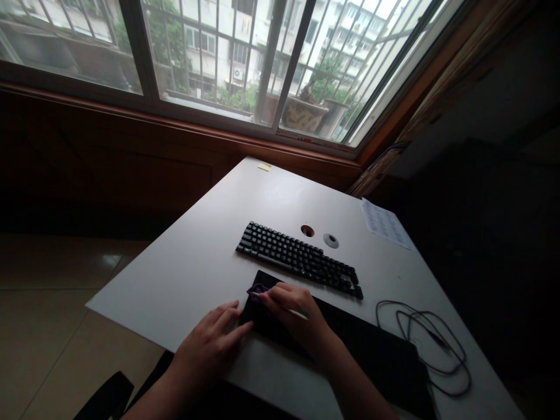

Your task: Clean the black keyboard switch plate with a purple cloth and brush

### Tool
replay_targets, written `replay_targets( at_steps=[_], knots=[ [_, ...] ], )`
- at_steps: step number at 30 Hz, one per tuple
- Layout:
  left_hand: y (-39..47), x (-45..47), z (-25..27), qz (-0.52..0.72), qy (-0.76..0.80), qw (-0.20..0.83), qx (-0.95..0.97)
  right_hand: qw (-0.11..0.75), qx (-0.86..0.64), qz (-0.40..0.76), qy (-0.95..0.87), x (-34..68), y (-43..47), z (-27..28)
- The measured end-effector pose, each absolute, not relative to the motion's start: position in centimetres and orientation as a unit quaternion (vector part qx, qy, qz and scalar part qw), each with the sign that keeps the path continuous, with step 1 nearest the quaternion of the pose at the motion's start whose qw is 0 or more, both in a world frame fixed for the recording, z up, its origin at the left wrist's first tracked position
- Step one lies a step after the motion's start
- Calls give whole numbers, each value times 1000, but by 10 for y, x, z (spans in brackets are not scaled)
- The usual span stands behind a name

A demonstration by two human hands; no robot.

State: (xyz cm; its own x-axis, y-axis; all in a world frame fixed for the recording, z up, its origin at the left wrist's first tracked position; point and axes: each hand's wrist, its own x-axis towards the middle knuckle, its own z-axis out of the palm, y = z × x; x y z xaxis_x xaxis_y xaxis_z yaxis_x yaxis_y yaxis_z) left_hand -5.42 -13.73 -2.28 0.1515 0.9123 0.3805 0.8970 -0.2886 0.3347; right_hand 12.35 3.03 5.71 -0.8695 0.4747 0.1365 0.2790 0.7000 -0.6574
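A thin whitish stick [300, 314], possibly a swab or pen, is pinched in my right hand [291, 303]. Its pale tip points left, towards a small purple patch or piece of material [259, 288] at the upper left corner of a long black panel [371, 344]. I cannot make out what the purple thing is. My left hand [214, 338] lies at the panel's left end, fingers spread on the table and thumb touching the panel's edge. Just beyond the panel lies a black keyboard [297, 254], set at a slant.
The white table [184, 268] carries a loose black cable [437, 338] at the right, papers [387, 223] by the far right edge, a round grey cap [331, 240] beside a cable hole [307, 231], and a yellow note [264, 167]. A barred window stands behind.
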Motion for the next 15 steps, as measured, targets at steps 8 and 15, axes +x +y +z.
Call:
replay_targets(
  at_steps=[8,15],
  knots=[
    [-136,-54,-23,267,597,6,757,159,-225,310,-910,122,36,51],
    [-136,-54,-27,271,593,-2,759,161,-237,257,-923,107,44,57]
  ],
)
